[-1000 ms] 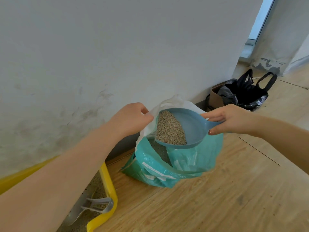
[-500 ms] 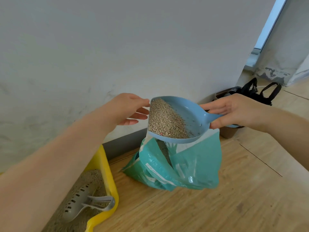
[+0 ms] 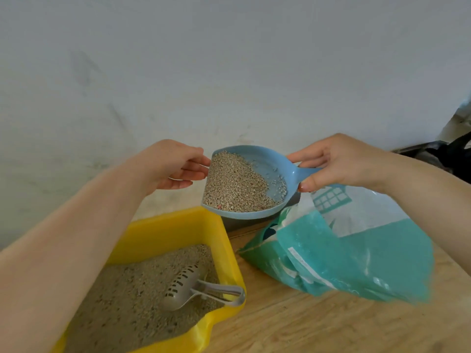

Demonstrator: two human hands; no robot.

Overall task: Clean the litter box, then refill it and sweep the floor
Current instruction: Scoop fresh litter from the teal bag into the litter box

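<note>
Head: litter bag (image 3: 356,253), print unreadable.

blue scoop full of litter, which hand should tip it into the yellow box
Right. The right hand grips the blue scoop by its handle, so a wrist turn could pour into the yellow litter box. The left hand only touches its front rim.

A: Item: yellow plastic litter box (image 3: 175,231), condition?
B: Cut by the bottom edge; left side hidden behind a forearm.
A: Item: dark object (image 3: 456,156), far right?
B: Cropped by the edge, unidentifiable. Teal litter bag (image 3: 356,263): lower right corner blurred.
</note>
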